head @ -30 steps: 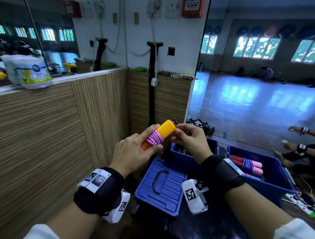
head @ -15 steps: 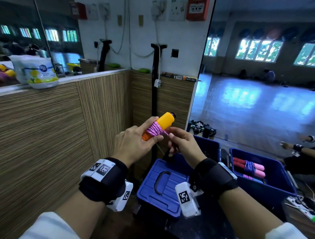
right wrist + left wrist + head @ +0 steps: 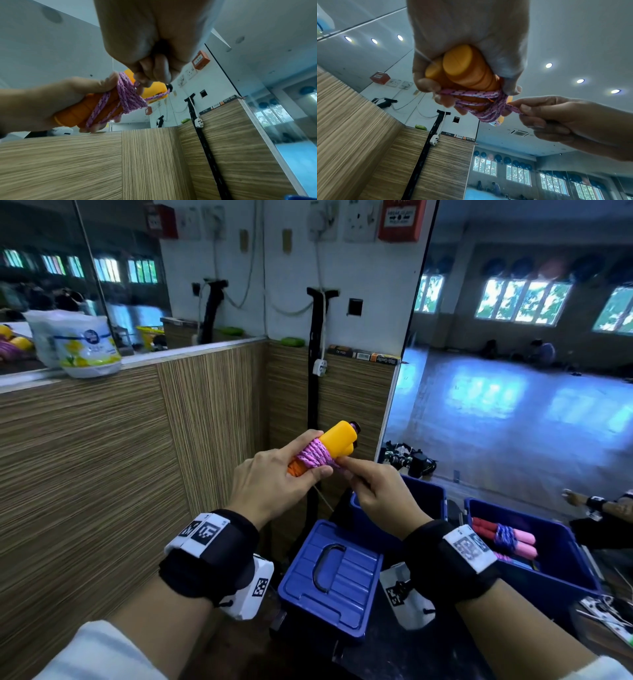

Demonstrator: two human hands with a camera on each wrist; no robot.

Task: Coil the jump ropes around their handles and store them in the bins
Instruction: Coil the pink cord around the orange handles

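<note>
Wood-grain wall panels (image 3: 102, 474) behind. Right blue bin (image 3: 561, 563) holds a coiled pink-handled rope (image 3: 503, 539); middle bin (image 3: 424, 501) contents unclear. Left hand (image 3: 274, 484) grips orange handles (image 3: 337, 441); right hand (image 3: 380, 491) pinches pink rope (image 3: 313, 457).

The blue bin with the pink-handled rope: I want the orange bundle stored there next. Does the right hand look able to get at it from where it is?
Probably yes. The blue bin sits open-topped, low on the right hand's own side, nothing over it. But that hand is pinching the pink rope, so it must finish first.
</note>
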